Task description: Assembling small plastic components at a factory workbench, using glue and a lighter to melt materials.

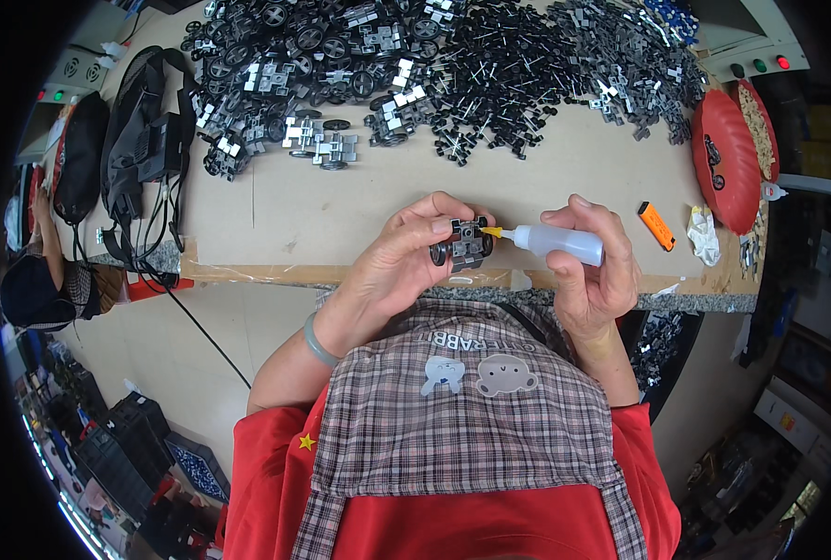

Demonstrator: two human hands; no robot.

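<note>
Near the table's front edge my left hand (403, 252) is closed around a small toy car chassis (465, 250), dark grey with black wheels. In my right hand (599, 271) is a translucent squeeze bottle (565, 244), lying almost level between thumb and fingers. Its yellow nozzle tip (493, 231) points left and reaches the upper right part of the chassis, by a wheel. Whether the tip touches the plastic, I cannot tell. Part of the chassis is covered by my left fingers.
Wheeled chassis (308, 47), black axle parts (504, 75) and grey plastic pieces (626, 70) are heaped along the back of the table. An orange lighter-like object (656, 227), crumpled white tissue (703, 235) and red basin (722, 159) lie right. A black bag (145, 140) with cables sits left.
</note>
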